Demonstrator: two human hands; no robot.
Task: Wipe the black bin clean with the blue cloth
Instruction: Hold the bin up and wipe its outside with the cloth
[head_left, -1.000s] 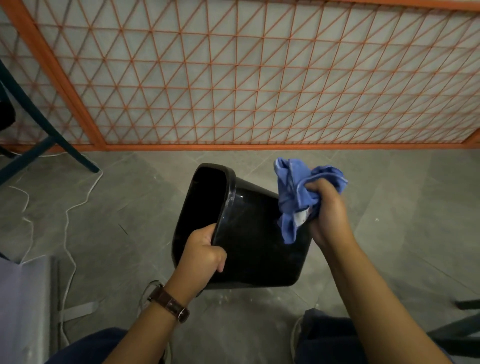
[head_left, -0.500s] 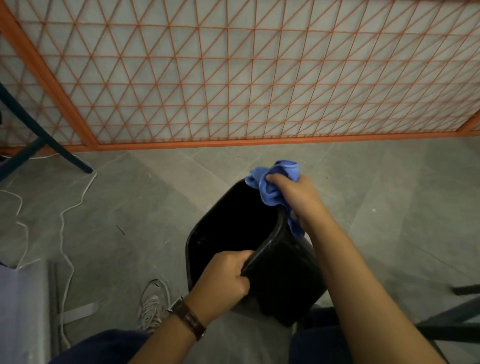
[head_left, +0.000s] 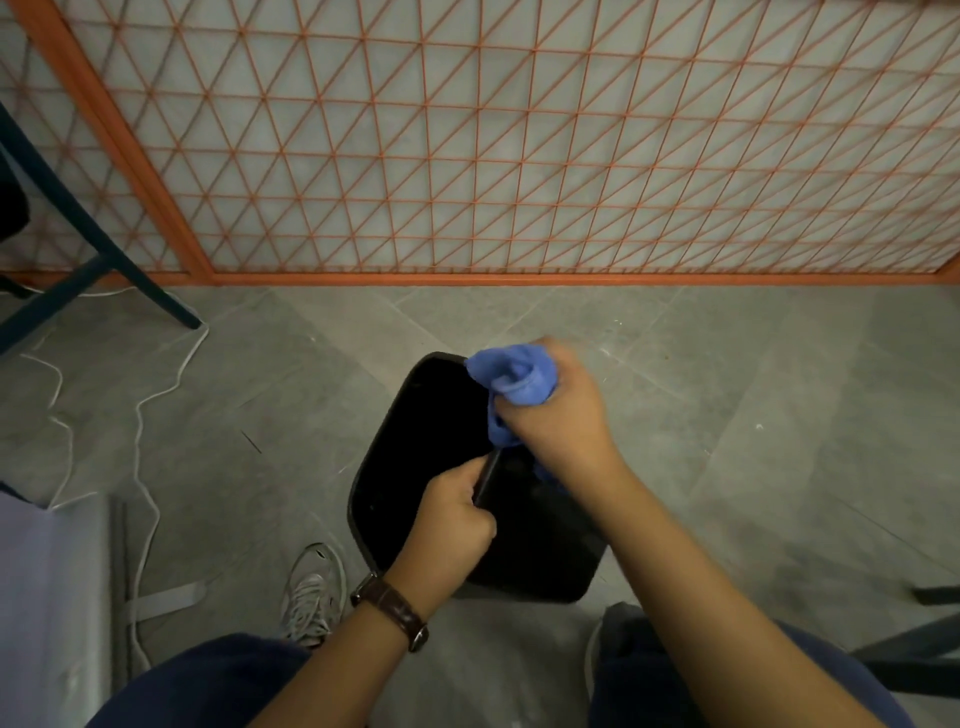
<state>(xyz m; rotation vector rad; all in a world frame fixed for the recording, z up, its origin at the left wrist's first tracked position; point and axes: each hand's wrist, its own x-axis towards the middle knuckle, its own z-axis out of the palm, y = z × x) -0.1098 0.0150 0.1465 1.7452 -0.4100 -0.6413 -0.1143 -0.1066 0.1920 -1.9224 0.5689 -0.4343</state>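
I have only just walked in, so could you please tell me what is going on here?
A person is cleaning a black bin with a blue cloth. The left hand, with a watch on its wrist, grips the bin's rim and holds it tilted in front of the knees, over the grey floor. The right hand clutches the bunched cloth against the rim further along. The inside is too dark to judge how clean it is.

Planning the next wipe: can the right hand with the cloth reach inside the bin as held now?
Probably yes. The right hand, gripping the blue cloth, is at the rim of the black bin, the mouth looks unobstructed, and the left hand grips only the near rim.
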